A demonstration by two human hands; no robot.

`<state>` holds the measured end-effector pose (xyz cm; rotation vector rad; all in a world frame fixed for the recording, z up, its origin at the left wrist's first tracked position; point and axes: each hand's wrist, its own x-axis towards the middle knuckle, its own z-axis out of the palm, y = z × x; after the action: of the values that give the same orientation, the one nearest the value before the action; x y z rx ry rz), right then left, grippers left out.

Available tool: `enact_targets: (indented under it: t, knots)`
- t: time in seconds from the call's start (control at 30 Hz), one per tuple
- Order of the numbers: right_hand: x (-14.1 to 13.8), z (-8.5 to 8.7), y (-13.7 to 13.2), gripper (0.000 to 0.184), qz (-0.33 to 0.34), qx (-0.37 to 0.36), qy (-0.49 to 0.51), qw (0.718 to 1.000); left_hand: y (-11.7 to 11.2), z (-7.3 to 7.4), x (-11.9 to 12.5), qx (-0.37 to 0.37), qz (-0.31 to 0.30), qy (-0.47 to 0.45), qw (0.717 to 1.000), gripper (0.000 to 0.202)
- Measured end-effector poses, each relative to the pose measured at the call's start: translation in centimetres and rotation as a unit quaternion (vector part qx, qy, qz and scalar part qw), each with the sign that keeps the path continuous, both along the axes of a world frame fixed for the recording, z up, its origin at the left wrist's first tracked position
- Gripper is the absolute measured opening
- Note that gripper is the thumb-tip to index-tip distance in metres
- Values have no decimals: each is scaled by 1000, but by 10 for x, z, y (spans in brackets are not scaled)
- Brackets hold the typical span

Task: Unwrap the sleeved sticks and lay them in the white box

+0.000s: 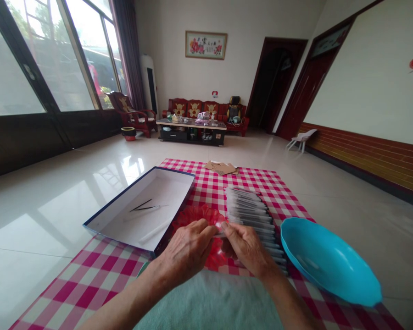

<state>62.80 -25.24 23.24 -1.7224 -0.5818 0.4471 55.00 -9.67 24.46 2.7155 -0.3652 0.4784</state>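
My left hand (193,242) and my right hand (247,245) meet over a red scalloped plastic dish (196,214). The fingertips of both pinch a small, pale, thin piece between them, mostly hidden by the fingers. Just beyond my right hand lies a stacked row of pens (249,208) with frosted, see-through barrels. To the left sits a shallow box (122,219) with a white inside and dark blue rim. Inside it are thin black sticks (145,207) that look like pen refills, and a pale tube (154,230).
A blue oval basin (330,259) stands at the right on the pink checked cloth (258,176). Flat cardboard pieces (222,167) lie at the cloth's far end. A green cloth (209,300) covers the near side. Beyond are a low table (192,123) and a wooden sofa.
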Motion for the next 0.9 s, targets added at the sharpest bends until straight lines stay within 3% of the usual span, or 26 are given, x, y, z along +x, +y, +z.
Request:
enact_targets:
  t: [0.13, 0.23, 0.3, 0.37, 0.43, 0.47, 0.53, 0.6, 0.63, 0.73, 0.9]
  knots:
    - [0, -2, 2, 46, 14, 17, 51, 998, 0, 0, 1, 61, -10, -18, 998, 24]
    - [0, 1, 3, 49, 0, 14, 55, 998, -1, -1, 1, 58, -4, -36, 998, 24]
    - [-1, 4, 3, 49, -12, 19, 47, 999, -2, -3, 1, 8, -5, -30, 1000, 24]
    - [-1, 8, 1, 48, 0, 46, 57, 997, -2, -3, 2, -116, -2, -4, 993, 23]
    - [-2, 9, 0, 47, 26, 77, 71, 994, 0, -1, 4, -315, 5, 41, 948, 23]
    - [-3, 9, 0, 46, 36, 82, 72, 993, 1, 1, 5, -424, 9, 64, 903, 24]
    - [-6, 8, 1, 43, 44, 68, 59, 995, 5, 5, 7, -607, 9, 98, 788, 26]
    - [-8, 5, 4, 42, 63, 50, 58, 995, 8, 8, 9, -715, 11, 107, 691, 27]
    - [-9, 4, 5, 43, 78, 48, 68, 993, 9, 8, 10, -743, 14, 105, 661, 27]
    - [-12, 2, 8, 47, 121, 52, 101, 986, 8, 7, 13, -778, 20, 90, 621, 24]
    - [-14, 3, 8, 39, 140, 38, 112, 983, 7, 3, 17, -791, 37, 40, 610, 22]
